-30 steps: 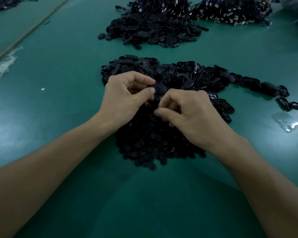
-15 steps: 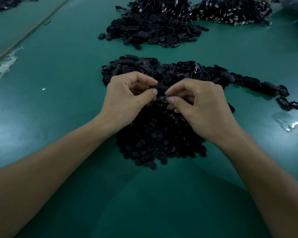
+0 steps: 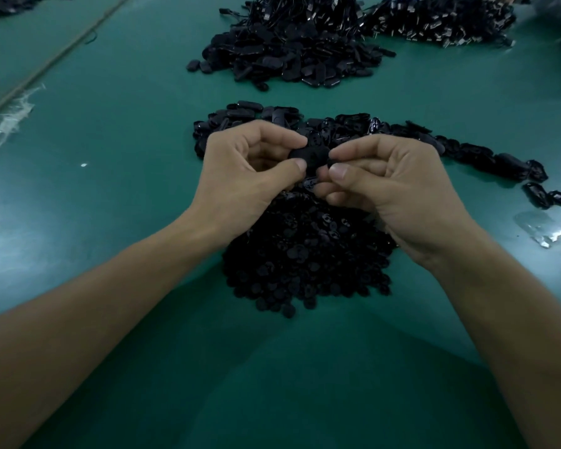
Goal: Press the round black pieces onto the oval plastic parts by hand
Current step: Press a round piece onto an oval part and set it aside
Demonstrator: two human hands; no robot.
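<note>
Green table point(image 3: 110, 196): above the round-piece heap point(image 3: 305, 254), our left hand point(image 3: 240, 171) pinches an oval part point(image 3: 310, 155) steady for our right hand's point(image 3: 399, 183) pinched round piece point(image 3: 331, 163).

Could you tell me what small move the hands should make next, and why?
Probably bring the right hand with its round black piece onto the oval plastic part in the left hand and press with the thumb. Both pieces are pinched side by side above the pile of round pieces, apparently not yet seated.
</note>
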